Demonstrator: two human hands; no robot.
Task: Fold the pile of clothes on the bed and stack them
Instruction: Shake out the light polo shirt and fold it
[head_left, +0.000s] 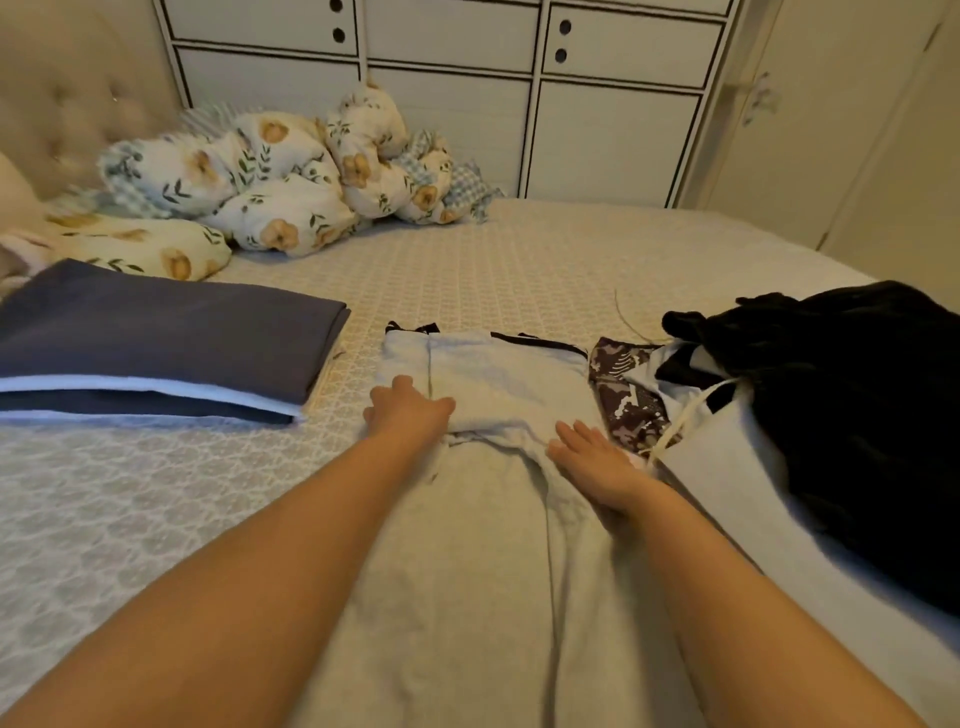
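Observation:
A pale grey garment (483, 545) lies spread along the bed toward me, its far end with dark trim doubled over. My left hand (408, 410) rests on the left side of that doubled part, fingers curled at its edge. My right hand (592, 462) lies flat with straight fingers on the garment's right side. To the right sits the unfolded pile: a black garment (841, 405), a dark patterned piece (626, 395) and a pale one with a drawstring (722, 467). A folded navy stack (156, 338) lies at the left.
The patterned bed cover (493, 270) stretches to the back. A bunched floral duvet (291, 176) and a floral pillow (140, 249) lie by the tufted headboard (67, 98). A white cabinet (441, 78) stands behind the bed.

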